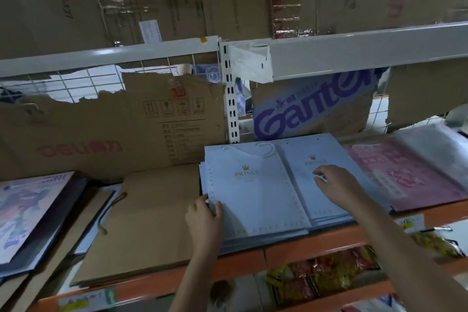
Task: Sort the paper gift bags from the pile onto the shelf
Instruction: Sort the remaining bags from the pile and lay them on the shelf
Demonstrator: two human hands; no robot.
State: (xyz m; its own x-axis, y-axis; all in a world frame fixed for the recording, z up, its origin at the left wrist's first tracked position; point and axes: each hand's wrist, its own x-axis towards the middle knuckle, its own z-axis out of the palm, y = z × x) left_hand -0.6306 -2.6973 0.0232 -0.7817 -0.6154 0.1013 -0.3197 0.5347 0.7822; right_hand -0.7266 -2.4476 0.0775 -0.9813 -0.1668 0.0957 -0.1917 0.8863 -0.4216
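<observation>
head | left hand (205,218) grips blue bag stack (255,192) edge | right hand (336,185) flat on it | kraft bags (152,223) left, pink bags (405,175) right

Your left hand (205,218) reaches up from the lower centre of the view on a bare forearm, wrist nearly straight, back of the hand toward you. Its fingers curl over an edge, thumb on the near side. Your right hand (334,186) enters from the lower right on a long, extended forearm, palm down. Its fingers (319,172) are bent and spread, fingertips pressing downward, with the thumb tucked below.
</observation>
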